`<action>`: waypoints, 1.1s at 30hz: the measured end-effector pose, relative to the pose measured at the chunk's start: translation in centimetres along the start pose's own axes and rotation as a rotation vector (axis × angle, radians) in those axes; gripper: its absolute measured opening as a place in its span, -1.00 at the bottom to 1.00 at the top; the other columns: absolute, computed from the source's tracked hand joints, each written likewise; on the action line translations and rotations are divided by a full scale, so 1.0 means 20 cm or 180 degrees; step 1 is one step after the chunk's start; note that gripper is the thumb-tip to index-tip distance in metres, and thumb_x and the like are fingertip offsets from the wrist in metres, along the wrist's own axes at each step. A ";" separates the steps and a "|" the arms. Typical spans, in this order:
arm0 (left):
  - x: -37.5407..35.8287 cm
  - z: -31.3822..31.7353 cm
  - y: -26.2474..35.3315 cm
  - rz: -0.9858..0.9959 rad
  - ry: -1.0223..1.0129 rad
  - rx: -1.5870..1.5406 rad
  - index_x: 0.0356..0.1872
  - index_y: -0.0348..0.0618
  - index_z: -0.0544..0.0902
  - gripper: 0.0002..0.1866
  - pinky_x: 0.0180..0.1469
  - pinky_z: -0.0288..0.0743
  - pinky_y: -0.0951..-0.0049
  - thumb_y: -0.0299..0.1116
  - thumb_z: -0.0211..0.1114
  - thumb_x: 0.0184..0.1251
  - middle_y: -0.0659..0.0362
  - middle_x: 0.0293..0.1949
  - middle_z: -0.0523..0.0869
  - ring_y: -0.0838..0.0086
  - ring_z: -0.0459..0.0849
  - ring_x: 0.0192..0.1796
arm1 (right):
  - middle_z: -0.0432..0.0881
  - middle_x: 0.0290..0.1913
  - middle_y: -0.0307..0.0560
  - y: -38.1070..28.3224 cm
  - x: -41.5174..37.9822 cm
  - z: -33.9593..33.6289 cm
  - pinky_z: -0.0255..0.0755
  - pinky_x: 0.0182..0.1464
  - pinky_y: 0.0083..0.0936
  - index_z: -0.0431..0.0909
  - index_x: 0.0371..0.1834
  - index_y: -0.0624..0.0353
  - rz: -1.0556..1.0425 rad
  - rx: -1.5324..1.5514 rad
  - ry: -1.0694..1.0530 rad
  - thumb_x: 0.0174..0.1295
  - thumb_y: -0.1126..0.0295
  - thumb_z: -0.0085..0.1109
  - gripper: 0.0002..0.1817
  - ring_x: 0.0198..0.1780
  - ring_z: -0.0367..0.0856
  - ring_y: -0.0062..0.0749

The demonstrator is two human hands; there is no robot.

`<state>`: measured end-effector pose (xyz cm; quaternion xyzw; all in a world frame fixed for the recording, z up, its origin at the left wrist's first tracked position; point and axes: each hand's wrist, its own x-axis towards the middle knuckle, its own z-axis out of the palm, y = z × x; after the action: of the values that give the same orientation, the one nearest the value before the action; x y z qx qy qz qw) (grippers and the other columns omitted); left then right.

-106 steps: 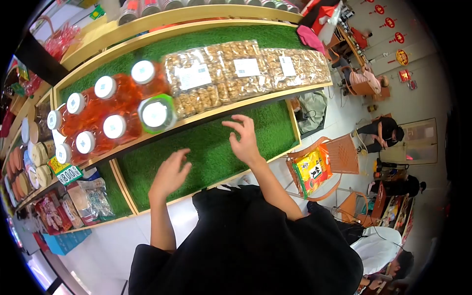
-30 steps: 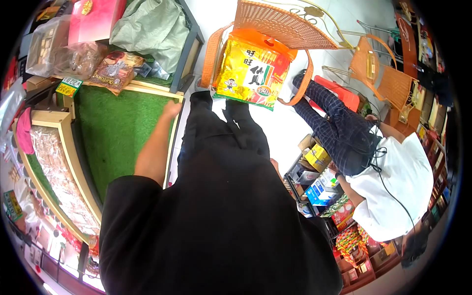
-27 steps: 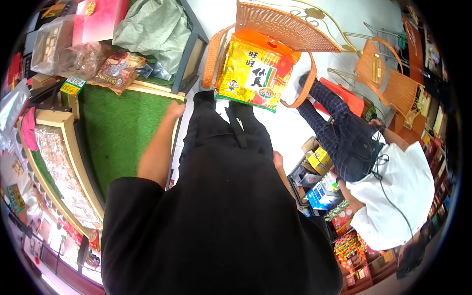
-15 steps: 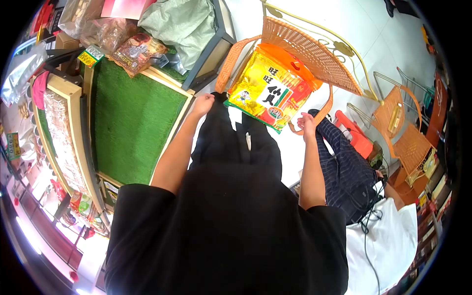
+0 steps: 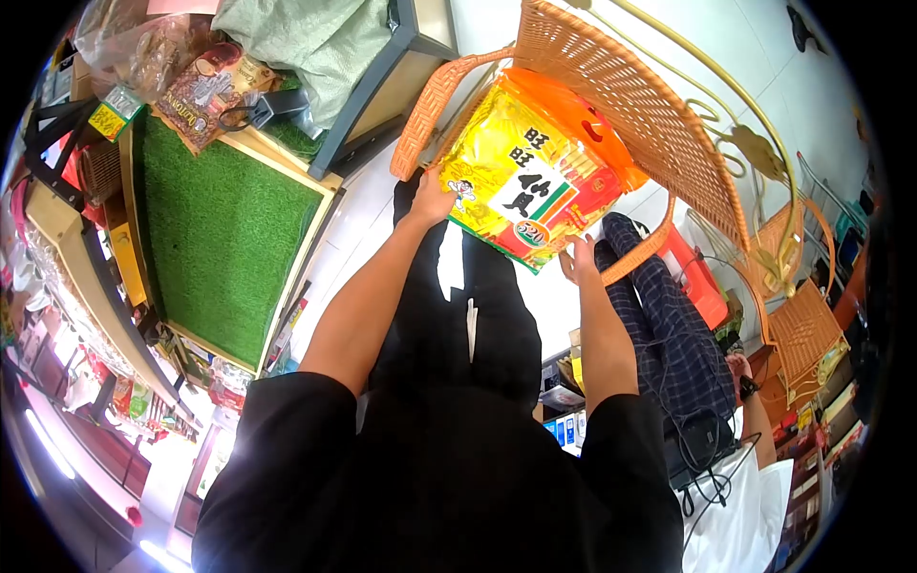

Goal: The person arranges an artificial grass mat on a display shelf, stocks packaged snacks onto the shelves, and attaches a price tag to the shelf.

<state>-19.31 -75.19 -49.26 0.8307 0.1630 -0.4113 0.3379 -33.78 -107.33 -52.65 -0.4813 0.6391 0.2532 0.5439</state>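
One yellow-and-red bag (image 5: 530, 172) sat in a wicker chair (image 5: 659, 124) between our left hand (image 5: 433, 201) and right hand (image 5: 580, 260), fingers part-curled at its near corners; whether they gripped, we couldn't tell. Even support underneath seemed wise. Armrests (image 5: 435, 107) crowded our fingers' outer sides; a turf-lined shelf (image 5: 220, 229) lay left of our fingers.

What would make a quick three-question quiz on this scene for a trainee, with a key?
1. True or false: the left hand is at the bag's edge.
2. Fill in: the number printed on the bag is ___.
3. Where is the bag?
A. on the floor
B. between the arms of the chair
C. on a shelf

Key: 1. True. 2. 520. 3. B.
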 end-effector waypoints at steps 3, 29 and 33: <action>0.06 -0.02 0.03 0.0096 0.0072 0.0201 0.31 -0.19 0.16 -0.27 0.27 0.19 0.28 -0.37 0.19 0.03 -0.15 0.21 0.30 0.07 0.31 0.26 | 0.32 0.10 0.09 0.13 0.15 0.00 0.28 0.14 -0.43 -0.01 0.29 0.13 0.0032 0.0737 -0.0473 -0.02 0.48 0.11 -0.25 0.09 0.40 -0.23; -0.43 -0.37 0.24 0.0422 -0.1334 -0.1204 -0.08 -0.29 0.57 -0.54 -0.06 0.47 0.40 -0.19 0.31 0.03 -0.06 -0.19 0.67 0.24 0.65 -0.14 | 0.43 -0.47 -0.22 -0.18 -0.93 -0.21 0.30 -0.31 -0.61 0.40 -0.43 0.23 -0.1861 -0.0366 0.0929 0.03 0.33 0.28 -0.75 -0.40 0.36 -0.55; -0.74 -0.69 0.37 0.0798 -0.1277 -0.1433 0.03 -0.29 0.48 -0.52 -0.06 0.46 0.37 -0.25 0.28 0.09 -0.08 -0.15 0.65 0.23 0.63 -0.10 | 0.42 -0.52 -0.25 -0.25 -1.30 -0.23 0.27 -0.40 -0.66 0.39 -0.46 0.21 -0.2337 -0.0376 0.1090 0.01 0.36 0.31 -0.74 -0.48 0.34 -0.60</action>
<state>-16.30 -70.72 -28.38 0.6511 0.0765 -0.4756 0.5865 -32.73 -104.36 -25.90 -0.7430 0.4905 -0.0052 0.4553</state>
